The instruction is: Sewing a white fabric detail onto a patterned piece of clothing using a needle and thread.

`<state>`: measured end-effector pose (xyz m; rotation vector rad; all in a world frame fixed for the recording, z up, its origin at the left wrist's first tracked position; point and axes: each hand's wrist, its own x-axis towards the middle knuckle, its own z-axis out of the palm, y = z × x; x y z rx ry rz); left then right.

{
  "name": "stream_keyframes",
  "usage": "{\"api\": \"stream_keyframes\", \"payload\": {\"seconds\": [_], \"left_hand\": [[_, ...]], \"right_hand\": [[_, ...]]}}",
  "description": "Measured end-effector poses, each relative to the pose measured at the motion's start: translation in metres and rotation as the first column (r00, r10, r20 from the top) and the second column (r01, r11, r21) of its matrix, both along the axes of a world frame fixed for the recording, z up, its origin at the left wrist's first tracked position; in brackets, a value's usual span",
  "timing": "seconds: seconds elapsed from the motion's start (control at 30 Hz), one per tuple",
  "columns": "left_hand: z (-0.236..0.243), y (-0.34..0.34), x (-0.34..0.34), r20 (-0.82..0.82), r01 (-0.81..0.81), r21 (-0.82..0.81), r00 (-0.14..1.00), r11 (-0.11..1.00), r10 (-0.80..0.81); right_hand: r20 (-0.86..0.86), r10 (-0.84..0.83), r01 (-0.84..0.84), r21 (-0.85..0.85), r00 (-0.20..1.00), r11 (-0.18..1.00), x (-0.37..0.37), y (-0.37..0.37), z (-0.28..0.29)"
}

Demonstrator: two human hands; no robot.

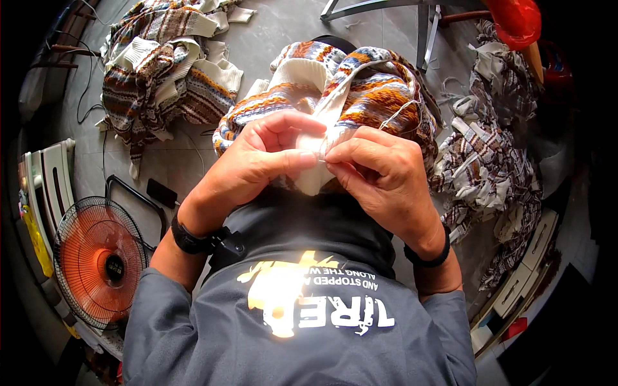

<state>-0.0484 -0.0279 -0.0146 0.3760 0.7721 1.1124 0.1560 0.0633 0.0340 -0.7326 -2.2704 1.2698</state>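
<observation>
Across my lap lies a patterned knit sweater (376, 96) in orange, brown, grey and white, with cream ribbed bands. My left hand (273, 148) pinches the cream ribbed edge (311, 177) between thumb and fingers. Close beside it, my right hand (380, 167) has its thumb and forefinger pressed together at the same edge. Whether a needle or thread sits in that right pinch is too small to make out. A loose white thread (399, 114) lies over the sweater above my right hand. Strong light washes out part of the ribbing.
A heap of similar sweaters (170, 71) lies on the floor at the far left. More brown and white knitwear (483, 167) is piled at the right. An orange fan (100, 260) stands at the left, near a cable. Metal legs (380, 9) and a red bag (515, 22) are ahead.
</observation>
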Motion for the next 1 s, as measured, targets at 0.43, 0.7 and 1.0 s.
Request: {"api": "stream_keyframes", "payload": {"seconds": [0.43, 0.7, 1.0], "left_hand": [[0.004, 0.002, 0.002, -0.066, 0.007, -0.003, 0.998, 1.0, -0.007], [0.007, 0.002, 0.002, -0.05, -0.008, 0.022, 0.999, 1.0, 0.009], [0.001, 0.004, 0.008, -0.184, -0.034, 0.172, 0.981, 0.984, 0.066]], "right_hand": [[0.036, 0.01, -0.012, 0.035, 0.999, 0.999, 0.0, -0.001, 0.006], [0.079, -0.004, -0.009, 0.157, 0.997, 0.988, -0.001, -0.007, 0.014], [-0.099, -0.137, 0.158, 0.244, 0.986, 0.957, -0.016, -0.015, -0.006]]}}
